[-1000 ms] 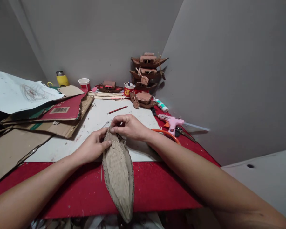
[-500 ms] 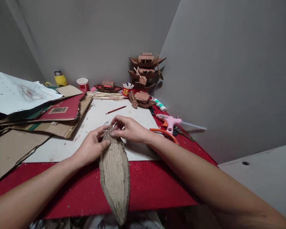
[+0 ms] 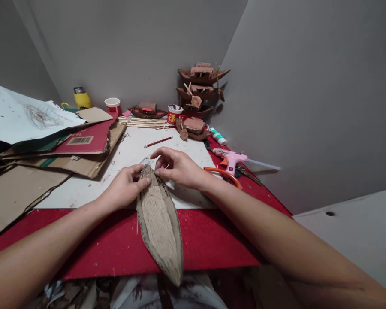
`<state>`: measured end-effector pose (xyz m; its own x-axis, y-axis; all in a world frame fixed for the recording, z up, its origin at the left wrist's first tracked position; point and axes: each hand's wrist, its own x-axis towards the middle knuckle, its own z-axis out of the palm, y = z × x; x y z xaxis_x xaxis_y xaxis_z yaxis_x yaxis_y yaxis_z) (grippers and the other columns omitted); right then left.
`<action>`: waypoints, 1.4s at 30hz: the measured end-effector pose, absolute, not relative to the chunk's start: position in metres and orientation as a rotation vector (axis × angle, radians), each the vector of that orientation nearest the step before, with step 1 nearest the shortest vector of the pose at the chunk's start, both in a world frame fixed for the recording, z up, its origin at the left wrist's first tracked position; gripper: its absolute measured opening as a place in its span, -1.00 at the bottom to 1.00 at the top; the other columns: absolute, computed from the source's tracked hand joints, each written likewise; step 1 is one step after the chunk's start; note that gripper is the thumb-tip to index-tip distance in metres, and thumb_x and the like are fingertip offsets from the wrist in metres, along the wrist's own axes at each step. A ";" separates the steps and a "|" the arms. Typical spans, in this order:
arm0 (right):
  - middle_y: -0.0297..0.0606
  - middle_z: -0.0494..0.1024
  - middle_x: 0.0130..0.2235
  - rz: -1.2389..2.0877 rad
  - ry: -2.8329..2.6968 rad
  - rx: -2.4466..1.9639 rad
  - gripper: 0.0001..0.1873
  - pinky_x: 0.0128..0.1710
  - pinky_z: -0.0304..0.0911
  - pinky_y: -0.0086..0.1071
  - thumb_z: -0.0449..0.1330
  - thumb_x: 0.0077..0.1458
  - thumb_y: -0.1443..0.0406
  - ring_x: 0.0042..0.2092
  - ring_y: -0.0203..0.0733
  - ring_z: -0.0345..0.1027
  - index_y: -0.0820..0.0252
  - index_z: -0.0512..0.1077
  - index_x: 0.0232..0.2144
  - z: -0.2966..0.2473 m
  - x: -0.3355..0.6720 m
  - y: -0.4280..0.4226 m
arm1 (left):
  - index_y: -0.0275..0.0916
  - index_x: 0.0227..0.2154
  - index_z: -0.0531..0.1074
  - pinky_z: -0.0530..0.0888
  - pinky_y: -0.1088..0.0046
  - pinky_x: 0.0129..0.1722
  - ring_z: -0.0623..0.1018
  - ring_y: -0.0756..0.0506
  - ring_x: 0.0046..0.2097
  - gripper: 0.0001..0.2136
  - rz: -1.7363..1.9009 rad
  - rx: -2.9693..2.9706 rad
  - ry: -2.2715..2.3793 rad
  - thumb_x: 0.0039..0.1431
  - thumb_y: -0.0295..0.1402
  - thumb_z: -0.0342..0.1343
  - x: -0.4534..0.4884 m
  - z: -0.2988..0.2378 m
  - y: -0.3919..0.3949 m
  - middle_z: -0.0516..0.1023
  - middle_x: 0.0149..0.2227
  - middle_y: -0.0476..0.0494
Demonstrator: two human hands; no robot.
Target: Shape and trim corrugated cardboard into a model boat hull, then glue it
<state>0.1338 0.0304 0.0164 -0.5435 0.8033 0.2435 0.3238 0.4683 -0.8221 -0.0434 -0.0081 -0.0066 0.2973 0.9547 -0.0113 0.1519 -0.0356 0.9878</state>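
Note:
A model boat hull of brown cardboard (image 3: 159, 219), pointed at both ends, tilts over the table's front edge. Its inside floor is ridged lengthwise, and a smoother piece covers the far end. My left hand (image 3: 128, 184) is closed around the hull's far left side, thumb inside on the ridged floor. At the far right rim is my right hand (image 3: 176, 167), fingers curled and thumb against the edge; its fingertips are partly hidden. Just beyond the hull's far tip lies a small clear item (image 3: 146, 161), too small to name.
Cardboard sheets (image 3: 93, 161) are piled on the left. At the back stand finished model boats (image 3: 202, 74), a cup of pens (image 3: 174, 116) and wooden sticks (image 3: 144, 123). A pencil (image 3: 158, 142) lies on the white board (image 3: 135, 143). To the right are a pink glue gun (image 3: 233, 159) and orange-handled tool (image 3: 223, 174).
The hull's near end has swung right and up in view. My right thumb has shifted from the hull's inside end to its right rim. The whole view has tilted slightly.

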 end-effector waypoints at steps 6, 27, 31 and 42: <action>-0.23 0.49 -0.35 0.579 -2.299 -0.610 -0.94 -0.23 0.26 -0.38 0.15 0.08 0.43 -0.29 -0.26 0.34 0.27 0.42 -0.36 0.037 0.142 -0.006 | -0.29 -0.37 0.39 0.37 0.49 -0.34 0.46 -0.02 -0.36 -0.90 0.959 1.594 1.130 -0.01 -0.44 0.13 -0.042 0.000 -0.011 0.48 -0.43 0.02; -0.23 0.53 -0.37 0.599 -3.035 -0.445 -0.82 -0.20 0.21 -0.40 0.09 0.14 0.42 -0.28 -0.24 0.34 0.25 0.49 -0.41 0.045 0.147 -0.049 | -0.28 -0.36 0.39 0.34 0.55 -0.42 0.40 0.02 -0.42 -0.82 0.922 1.515 1.181 0.06 -0.27 0.14 -0.041 0.002 -0.014 0.44 -0.44 0.03; -0.24 0.54 -0.38 0.555 -3.020 -0.437 -0.84 -0.18 0.20 -0.39 0.12 0.13 0.40 -0.29 -0.23 0.34 0.25 0.50 -0.42 0.045 0.147 -0.051 | -0.29 -0.42 0.38 0.31 0.56 -0.48 0.37 0.03 -0.48 -0.78 0.899 1.469 1.128 0.10 -0.21 0.09 -0.041 0.003 -0.014 0.41 -0.51 0.05; -0.25 0.52 -0.32 0.832 -2.014 -1.124 -0.82 -0.30 0.25 -0.40 0.22 0.02 0.30 -0.31 -0.26 0.36 0.26 0.44 -0.28 0.016 0.151 0.000 | -0.28 -0.19 0.44 0.38 0.49 -0.27 0.46 -0.05 -0.28 -0.75 0.916 1.667 1.057 0.20 -0.25 -0.01 -0.041 0.002 -0.016 0.52 -0.32 -0.05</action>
<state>0.1505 -0.0002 0.0163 -0.3992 0.8828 0.2475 0.4509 0.4241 -0.7854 -0.0409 -0.0160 0.0017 0.3519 0.9300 0.1063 0.2376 -0.1986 0.9508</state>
